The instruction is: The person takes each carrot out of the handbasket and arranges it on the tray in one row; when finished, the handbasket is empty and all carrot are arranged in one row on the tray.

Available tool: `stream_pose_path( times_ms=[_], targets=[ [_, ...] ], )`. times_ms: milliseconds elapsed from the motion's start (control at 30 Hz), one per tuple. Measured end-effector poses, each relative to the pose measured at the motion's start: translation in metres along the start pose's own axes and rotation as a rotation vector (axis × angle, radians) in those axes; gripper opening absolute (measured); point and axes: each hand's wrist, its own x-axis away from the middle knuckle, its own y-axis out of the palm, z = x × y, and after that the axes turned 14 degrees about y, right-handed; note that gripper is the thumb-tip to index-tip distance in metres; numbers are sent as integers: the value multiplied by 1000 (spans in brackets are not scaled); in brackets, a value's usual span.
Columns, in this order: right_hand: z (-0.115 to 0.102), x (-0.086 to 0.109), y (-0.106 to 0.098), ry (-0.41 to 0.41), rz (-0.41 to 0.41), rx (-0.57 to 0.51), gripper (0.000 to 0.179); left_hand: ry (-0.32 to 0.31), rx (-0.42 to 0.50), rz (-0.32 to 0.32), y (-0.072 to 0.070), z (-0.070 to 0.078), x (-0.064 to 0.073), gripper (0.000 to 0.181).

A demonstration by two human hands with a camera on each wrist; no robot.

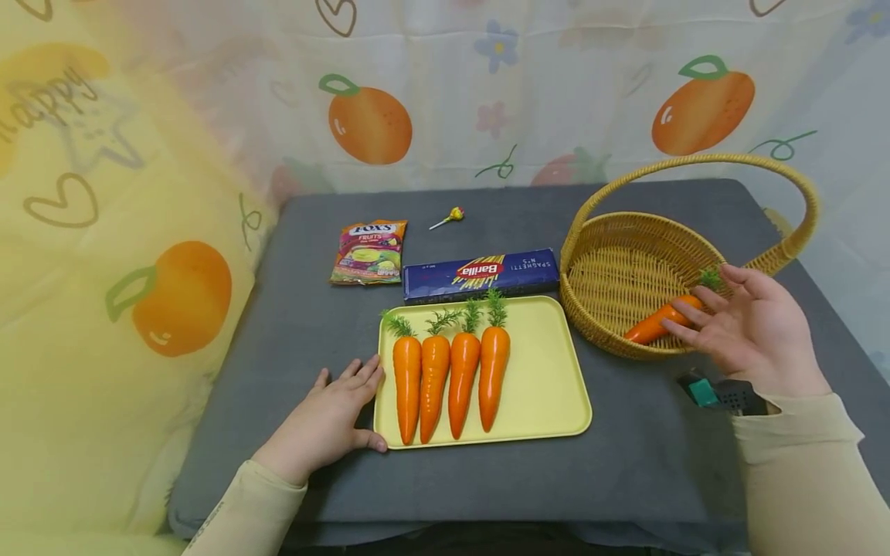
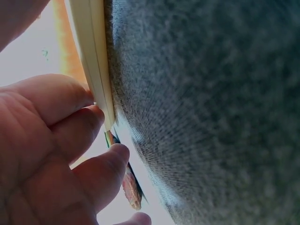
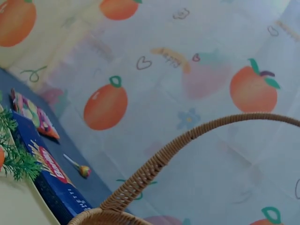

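My left hand (image 1: 327,425) rests at the left edge of a yellow tray (image 1: 545,371), its fingers stretched along the rim and the thumb at the near corner. In the left wrist view, fingertips (image 2: 93,110) touch the tray's side wall (image 2: 96,61). Several orange carrots (image 1: 463,378) with green tops lie side by side on the tray. My right hand (image 1: 754,328) is over the front right of a wicker basket (image 1: 605,293), palm turned up and fingers loosely spread. Those fingers overlap a single carrot (image 1: 650,326) lying slanted in the basket. The right wrist view does not show the hand.
Behind the tray lies a blue spaghetti box (image 1: 434,284), with a candy bag (image 1: 368,253) to its left and a lollipop (image 1: 455,214) farther back. The basket's tall handle (image 3: 173,145) arches over it. A grey cloth (image 1: 292,309) covers the table; a printed curtain hangs behind.
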Motion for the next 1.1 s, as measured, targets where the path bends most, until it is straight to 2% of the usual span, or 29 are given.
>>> stream_pose_path(
  times_ms=[33,100,233,367,433,500,567,600,700,800,900,1100],
  targets=[
    [0,-1,1,9,23,-31,82,-1,-1,1,0,0,0,118],
    [-1,-4,4,18,63,-95,94,-6,-1,2,-1,0,1,118],
    [-3,-11,8,7,130,-213,87,-6,2,7,-1,1,2,118],
    [-6,-19,8,56,149,-225,83,0,7,15,1,1,2,116],
    [-9,-24,8,97,159,-215,92,7,1,19,1,1,2,116],
    [-11,-29,9,129,170,-233,93,6,-5,19,2,0,1,116],
    [-14,-37,11,152,181,-270,88,7,-10,18,2,0,1,117],
    [-16,-41,13,152,193,-283,80,7,-13,19,1,1,1,117],
    [-20,-51,20,160,233,-232,72,6,-13,20,1,1,2,117],
    [-22,-60,27,178,278,-83,91,8,-6,21,1,1,3,117],
    [-27,-69,31,187,282,34,93,7,0,19,1,1,3,117],
    [-37,-88,37,155,314,113,90,1,14,13,-2,4,3,117]
  ],
)
